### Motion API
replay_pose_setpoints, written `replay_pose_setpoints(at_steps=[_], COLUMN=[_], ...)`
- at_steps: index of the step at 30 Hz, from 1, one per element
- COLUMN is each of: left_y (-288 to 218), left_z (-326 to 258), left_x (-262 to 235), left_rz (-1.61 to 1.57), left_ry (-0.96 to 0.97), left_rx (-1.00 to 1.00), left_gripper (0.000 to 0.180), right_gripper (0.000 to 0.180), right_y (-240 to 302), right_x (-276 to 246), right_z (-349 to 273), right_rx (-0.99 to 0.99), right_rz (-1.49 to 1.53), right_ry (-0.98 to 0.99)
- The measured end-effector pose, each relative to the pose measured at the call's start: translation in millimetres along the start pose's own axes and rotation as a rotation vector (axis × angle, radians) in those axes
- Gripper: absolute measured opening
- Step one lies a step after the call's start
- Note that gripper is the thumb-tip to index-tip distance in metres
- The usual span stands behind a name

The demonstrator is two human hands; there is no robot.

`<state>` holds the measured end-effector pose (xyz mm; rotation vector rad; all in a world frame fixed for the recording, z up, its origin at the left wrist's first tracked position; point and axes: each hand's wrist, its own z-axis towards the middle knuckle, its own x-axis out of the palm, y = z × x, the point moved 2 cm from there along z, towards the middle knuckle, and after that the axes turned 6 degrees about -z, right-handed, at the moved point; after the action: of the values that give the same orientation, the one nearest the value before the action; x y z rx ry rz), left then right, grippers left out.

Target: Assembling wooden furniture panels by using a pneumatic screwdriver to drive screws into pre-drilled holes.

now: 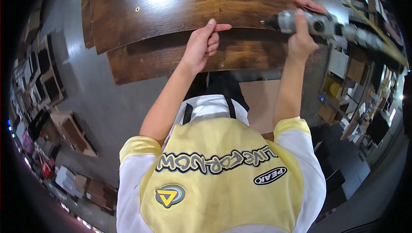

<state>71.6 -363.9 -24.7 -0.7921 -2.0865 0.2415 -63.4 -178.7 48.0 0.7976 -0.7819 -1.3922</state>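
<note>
Right hand [300, 36] is gripping the grey power drill [309, 22] against the dark wooden board [180, 6]; left hand [204, 44], loosely curled, is steadying the board's near edge.

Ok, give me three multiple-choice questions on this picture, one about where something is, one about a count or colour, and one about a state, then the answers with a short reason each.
1. Where is the tip of the power drill?
A. At the front edge of the upper wooden board
B. On the floor
C. Against the cardboard sheet

2. How many dark wooden boards lie stacked on the work surface?
A. One
B. Two
C. Four

3. What is the left hand doing?
A. Gripping the drill
B. Hanging at the person's side
C. Resting on the edge of the upper board, holding no tool

Answers:
1. A, the bit meets the board's near edge.
2. B, the upper board overlaps a lower board that juts out beneath it.
3. C, its fingers curl at the board edge while the right hand grips the drill.
</note>
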Motion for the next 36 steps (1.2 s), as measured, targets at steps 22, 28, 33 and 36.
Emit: replay_pose_setpoints(at_steps=[22, 28, 33, 36], left_y=[7, 52, 78, 87], left_z=[4, -25, -15, -19], left_x=[-14, 54, 114, 153], left_rz=[-0.066, -0.292, -0.394, -0.338], left_ry=[0.124, 0.300, 0.429, 0.415], left_rx=[-0.075, -0.327, -0.382, -0.367], left_gripper=[0.033, 0.032, 0.034, 0.029], right_gripper=[0.018, 0.022, 0.024, 0.025], right_y=[74, 84, 96, 91], right_x=[-20, -79, -118, -141], right_z=[-27, -26, -14, -13], right_rx=[0.419, 0.410, 0.274, 0.250], right_rz=[0.648, 0.679, 0.633, 0.611], right_ry=[-0.306, -0.400, -0.407, -0.432])
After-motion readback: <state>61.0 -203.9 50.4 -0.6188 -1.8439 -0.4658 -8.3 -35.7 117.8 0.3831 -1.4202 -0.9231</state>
